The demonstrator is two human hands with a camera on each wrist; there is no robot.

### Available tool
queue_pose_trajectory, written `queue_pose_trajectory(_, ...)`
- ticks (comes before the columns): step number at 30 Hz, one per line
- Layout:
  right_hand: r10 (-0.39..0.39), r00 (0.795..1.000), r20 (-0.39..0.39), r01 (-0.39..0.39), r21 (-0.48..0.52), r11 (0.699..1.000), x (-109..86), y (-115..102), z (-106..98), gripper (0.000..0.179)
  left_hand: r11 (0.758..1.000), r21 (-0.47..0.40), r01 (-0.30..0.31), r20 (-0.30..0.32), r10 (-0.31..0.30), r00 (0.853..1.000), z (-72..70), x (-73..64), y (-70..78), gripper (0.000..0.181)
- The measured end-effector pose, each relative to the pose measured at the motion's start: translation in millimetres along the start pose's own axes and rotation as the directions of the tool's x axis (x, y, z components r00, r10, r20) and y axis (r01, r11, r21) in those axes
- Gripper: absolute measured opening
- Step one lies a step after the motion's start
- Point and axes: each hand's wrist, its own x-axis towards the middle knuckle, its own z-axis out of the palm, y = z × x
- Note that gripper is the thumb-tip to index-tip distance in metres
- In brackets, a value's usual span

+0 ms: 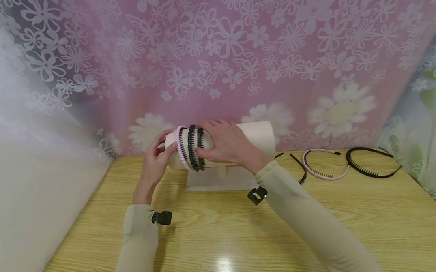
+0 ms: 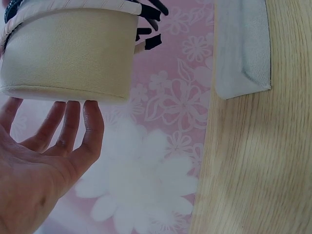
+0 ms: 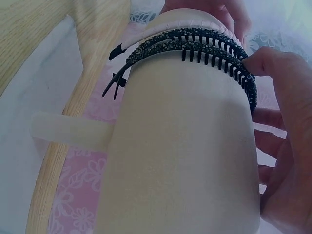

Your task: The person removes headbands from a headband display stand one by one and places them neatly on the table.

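A cream cylindrical headband stand [image 1: 256, 136] lies sideways on a flat base. Round its left part sit a pink headband [image 1: 180, 147] and two beaded black toothed headbands [image 3: 214, 50], close together. My left hand [image 1: 155, 161] holds the stand's left end, its thumb near the pink headband; in the left wrist view its fingertips meet the end's edge. My right hand [image 1: 227, 141] reaches over the roll from the right. Its thumb presses the nearer black headband in the right wrist view, with the other fingers behind the roll, partly hidden.
On the wooden table [image 1: 214, 225], to the right, lie a pink toothed headband [image 1: 320, 176], a black toothed headband [image 1: 363, 172] and a thin dark headband [image 1: 299, 165] partly behind the right arm. A floral curtain [image 1: 214, 51] hangs close behind the stand.
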Motion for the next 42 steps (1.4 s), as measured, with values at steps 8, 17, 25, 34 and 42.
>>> queue_pose_trajectory(8, 0.014, 1.0, 0.006, -0.015, 0.009, 1.0, -3.1, 2, -2, 0.066, 1.0, -0.002, 0.006, -0.001, -0.006, 1.0, 0.2, -1.6, -1.1, 0.046)
queue_pose_trajectory(17, 0.007, 1.0, -0.001, -0.007, 0.013, 1.0, -5.1, 7, -4, 0.066, 1.0, 0.005, -0.001, -0.004, 0.001, 1.0, 1.1, -1.2, -0.5, 0.046)
queue_pose_trajectory(25, -0.008, 1.0, -0.006, 0.008, 0.0, 1.0, -7.2, 9, -4, 0.068, 1.0, -0.001, -0.003, -0.003, 0.003, 1.0, 1.4, -0.7, 0.3, 0.046)
queue_pose_trajectory(34, 0.02, 1.0, 0.007, -0.02, 0.014, 1.0, -12.0, 12, -9, 0.067, 1.0, -0.011, 0.002, -0.001, -0.002, 1.0, 0.8, -0.1, 0.1, 0.046)
queue_pose_trajectory(42, 0.038, 0.999, 0.008, -0.038, 0.03, 0.999, -16.8, 14, -11, 0.064, 1.0, 0.001, -0.001, 0.001, 0.001, 1.0, 0.3, -1.1, 1.5, 0.047)
